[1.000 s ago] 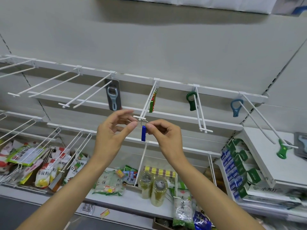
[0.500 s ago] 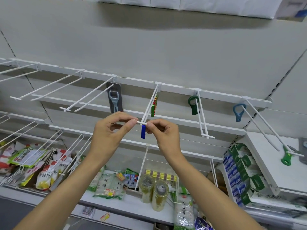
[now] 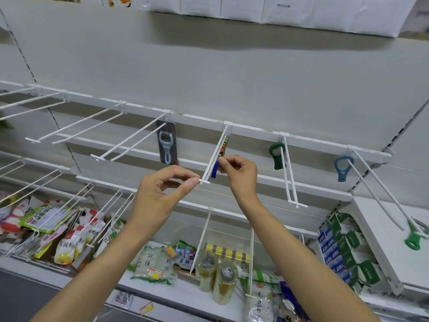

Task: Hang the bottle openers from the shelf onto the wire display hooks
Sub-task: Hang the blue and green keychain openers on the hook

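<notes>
Two hands work on one white wire display hook (image 3: 214,156): the left hand (image 3: 160,194) pinches its front tip, and the right hand (image 3: 239,173) pinches the small blue bottle opener (image 3: 214,169), hanging on the wire at its 9 o'clock. Next, I judge, push it back toward the coloured openers (image 3: 223,147), then release.

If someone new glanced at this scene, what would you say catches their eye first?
Two bare hands meet at the centre wire hook: the left hand pinches its front tip while the right hand holds a small blue bottle opener on the wire. To the right hang a dark green opener and a blue opener, each on its own hook.
</notes>
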Motion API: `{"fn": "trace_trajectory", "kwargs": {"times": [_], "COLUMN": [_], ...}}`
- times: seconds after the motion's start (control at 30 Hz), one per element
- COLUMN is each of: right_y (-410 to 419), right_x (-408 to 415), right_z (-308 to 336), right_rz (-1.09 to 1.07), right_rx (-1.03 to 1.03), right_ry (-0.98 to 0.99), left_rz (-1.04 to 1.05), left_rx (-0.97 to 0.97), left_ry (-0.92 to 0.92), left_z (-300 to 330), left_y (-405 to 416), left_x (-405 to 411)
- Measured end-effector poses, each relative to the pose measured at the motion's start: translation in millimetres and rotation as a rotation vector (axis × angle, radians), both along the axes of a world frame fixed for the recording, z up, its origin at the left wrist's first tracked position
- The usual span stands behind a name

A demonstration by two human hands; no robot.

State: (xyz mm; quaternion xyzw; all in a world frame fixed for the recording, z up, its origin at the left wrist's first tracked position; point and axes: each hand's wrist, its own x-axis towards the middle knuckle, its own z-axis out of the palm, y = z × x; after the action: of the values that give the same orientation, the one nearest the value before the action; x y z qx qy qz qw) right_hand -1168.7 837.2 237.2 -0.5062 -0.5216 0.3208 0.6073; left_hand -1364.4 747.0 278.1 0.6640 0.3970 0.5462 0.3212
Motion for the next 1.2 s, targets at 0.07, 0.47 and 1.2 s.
{"fn": "trace_trajectory", "kwargs": {"times": [0.07,0.47,1.2], "right_y": [6,19,-202], "right_x": [2,7,97], "right_z": [0,-7,-18], "right_rz": [-0.012,-0.02,-0.115], "right_rx": [-0.006,0.014,-0.028], "right_ry": [0.001,-0.038,-0.629], "left_rz": [0.002,0.015,-0.355], "left_rx": [0.003,-0.015,-0.049], "left_ry": [0.007,-0.015,0.231], "left_z": [0,-3,-72], "left_y": [0,0,-17], "left_x": [0,0,70]}}
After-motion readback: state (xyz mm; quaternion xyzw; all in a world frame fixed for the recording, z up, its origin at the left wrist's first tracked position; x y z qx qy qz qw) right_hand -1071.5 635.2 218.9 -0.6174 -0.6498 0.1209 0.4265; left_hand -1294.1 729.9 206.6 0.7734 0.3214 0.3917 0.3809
